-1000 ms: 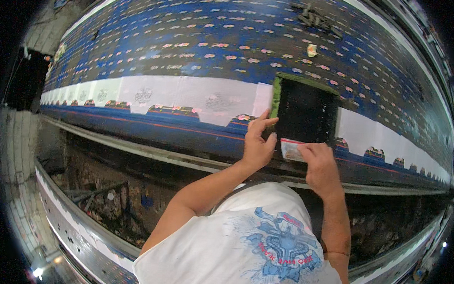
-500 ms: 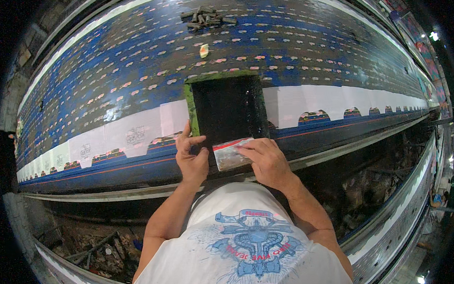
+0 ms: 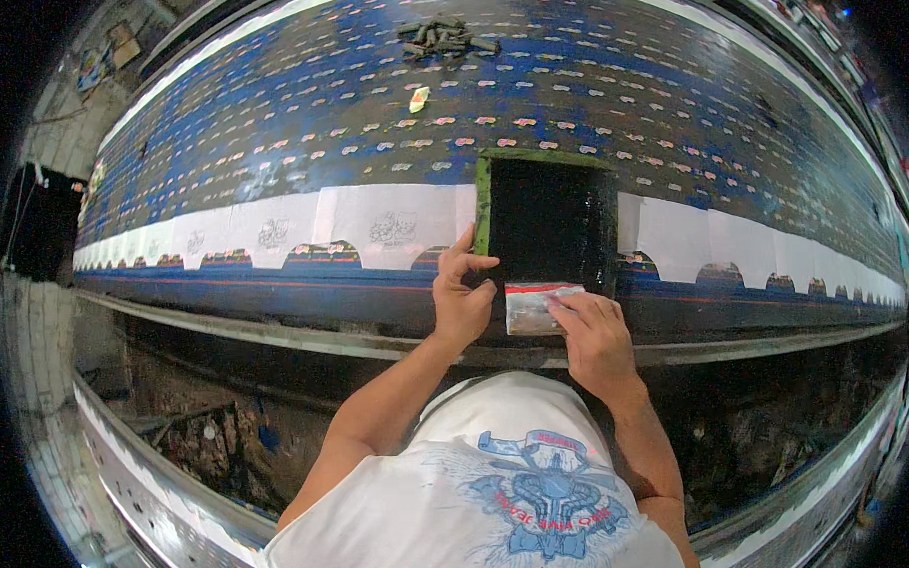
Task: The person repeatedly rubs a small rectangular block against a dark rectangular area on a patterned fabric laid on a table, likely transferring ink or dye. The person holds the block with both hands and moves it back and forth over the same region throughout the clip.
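We found the left hand [image 3: 462, 300] at the left edge of the green-edged frame [image 3: 483, 215], its hold unclear. The red-topped flat piece [image 3: 530, 313] stood at the near end, pinched by the right hand [image 3: 600, 336]. We judged this one end of a stroke; the next move called for a steady frame.

Flat red-edged pc [image 3: 529, 313] is @ grn-rimmed frame [image 3: 483, 207].

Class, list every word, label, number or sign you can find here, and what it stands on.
White shirt: red lettering on a blue design; not copied out.
White sheets: dark line drawings; any lettering too small to read.
Flat red-topped piece in the right hand: no readable text.
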The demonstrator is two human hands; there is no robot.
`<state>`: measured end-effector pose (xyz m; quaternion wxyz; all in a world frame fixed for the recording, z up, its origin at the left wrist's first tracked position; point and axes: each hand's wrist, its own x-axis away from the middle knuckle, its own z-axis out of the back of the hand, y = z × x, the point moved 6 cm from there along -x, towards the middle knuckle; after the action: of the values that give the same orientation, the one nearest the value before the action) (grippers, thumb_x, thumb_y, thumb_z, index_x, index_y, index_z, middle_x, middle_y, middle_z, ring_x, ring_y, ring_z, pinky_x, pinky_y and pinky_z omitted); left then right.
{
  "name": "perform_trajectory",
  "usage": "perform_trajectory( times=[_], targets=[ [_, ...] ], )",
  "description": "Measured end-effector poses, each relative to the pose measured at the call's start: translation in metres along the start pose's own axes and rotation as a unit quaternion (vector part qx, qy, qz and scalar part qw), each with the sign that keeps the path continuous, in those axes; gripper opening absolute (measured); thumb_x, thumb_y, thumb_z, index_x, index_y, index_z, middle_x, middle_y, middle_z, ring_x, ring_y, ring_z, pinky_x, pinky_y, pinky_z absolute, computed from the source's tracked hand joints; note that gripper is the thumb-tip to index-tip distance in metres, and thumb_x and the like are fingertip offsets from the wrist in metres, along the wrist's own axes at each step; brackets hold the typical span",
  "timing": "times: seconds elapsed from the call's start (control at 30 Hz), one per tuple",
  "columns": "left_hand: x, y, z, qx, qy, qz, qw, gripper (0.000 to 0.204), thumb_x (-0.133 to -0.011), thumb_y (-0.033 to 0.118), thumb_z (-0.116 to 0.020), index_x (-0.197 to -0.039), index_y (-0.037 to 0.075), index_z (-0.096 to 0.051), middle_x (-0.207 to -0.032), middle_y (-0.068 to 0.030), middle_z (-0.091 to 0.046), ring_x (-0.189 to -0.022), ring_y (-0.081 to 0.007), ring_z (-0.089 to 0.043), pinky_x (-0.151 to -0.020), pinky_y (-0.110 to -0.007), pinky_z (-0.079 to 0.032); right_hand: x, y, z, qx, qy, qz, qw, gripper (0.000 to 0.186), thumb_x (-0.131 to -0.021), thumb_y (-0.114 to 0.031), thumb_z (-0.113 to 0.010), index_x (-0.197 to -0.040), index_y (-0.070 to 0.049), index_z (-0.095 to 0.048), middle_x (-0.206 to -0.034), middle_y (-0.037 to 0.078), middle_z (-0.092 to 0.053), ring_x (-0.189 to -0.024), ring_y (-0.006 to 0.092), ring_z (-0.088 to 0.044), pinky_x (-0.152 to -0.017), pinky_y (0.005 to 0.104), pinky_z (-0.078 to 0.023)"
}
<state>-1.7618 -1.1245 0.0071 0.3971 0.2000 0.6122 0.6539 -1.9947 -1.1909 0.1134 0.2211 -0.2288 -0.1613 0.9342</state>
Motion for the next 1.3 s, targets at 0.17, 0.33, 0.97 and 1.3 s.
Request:
perform_trajectory(
  times=[0.17,0.33,0.97,1.3],
  targets=[
    [0.0,-0.001,-0.008,0.007,0.011,0.022,1.0,0.038,-0.077,-0.007,-0.072,-0.111,0.007,-0.083,-0.174,-0.0262,-0.056,-0.156,-0.0388,-0.055,-0.132,-0.049,-0.036,-0.008,0.002,0.001,0.027,-0.025,0.048,0.998,0.036,-0.093,-0.006,-0.072,-0.129,-0.004,-0.077,-0.129,0.014,-0.074,-0.123,0.0352,-0.07,-0.106,0.0509,-0.055],
    [-0.002,-0.003,-0.013,-0.01,0.005,0.031,0.999,0.037,-0.077,-0.007,-0.072,-0.11,0.006,-0.083,-0.174,-0.0262,-0.056,-0.158,-0.0391,-0.054,-0.137,-0.051,-0.031,-0.02,0.011,0.0,0.04,-0.105,0.058,0.992,0.033,-0.092,-0.005,-0.072,-0.125,-0.003,-0.076,-0.123,0.014,-0.073,-0.116,0.0362,-0.07,-0.102,0.0501,-0.056],
    [-0.001,-0.01,-0.017,-0.011,-0.007,0.022,1.0,0.023,-0.075,-0.01,-0.074,-0.089,0.008,-0.075,-0.177,-0.0244,-0.053,-0.159,-0.04,-0.051,-0.138,-0.06,-0.022,-0.186,0.13,-0.014,0.023,-0.126,-0.007,0.992,0.035,-0.094,0.004,-0.069,-0.127,-0.003,-0.078,-0.118,0.021,-0.076,-0.119,0.0439,-0.072,-0.106,0.0518,-0.058],
    [0.0,-0.005,-0.018,-0.037,-0.025,0.003,0.999,0.022,-0.077,-0.01,-0.073,-0.09,0.007,-0.075,-0.177,-0.0249,-0.053,-0.157,-0.0397,-0.053,-0.137,-0.057,-0.025,-0.11,0.06,-0.014,0.073,-0.118,-0.003,0.99,0.049,-0.088,0.009,-0.063,-0.132,-0.006,-0.078,-0.118,0.017,-0.073,-0.108,0.0416,-0.066,-0.097,0.0524,-0.054]
  ],
)
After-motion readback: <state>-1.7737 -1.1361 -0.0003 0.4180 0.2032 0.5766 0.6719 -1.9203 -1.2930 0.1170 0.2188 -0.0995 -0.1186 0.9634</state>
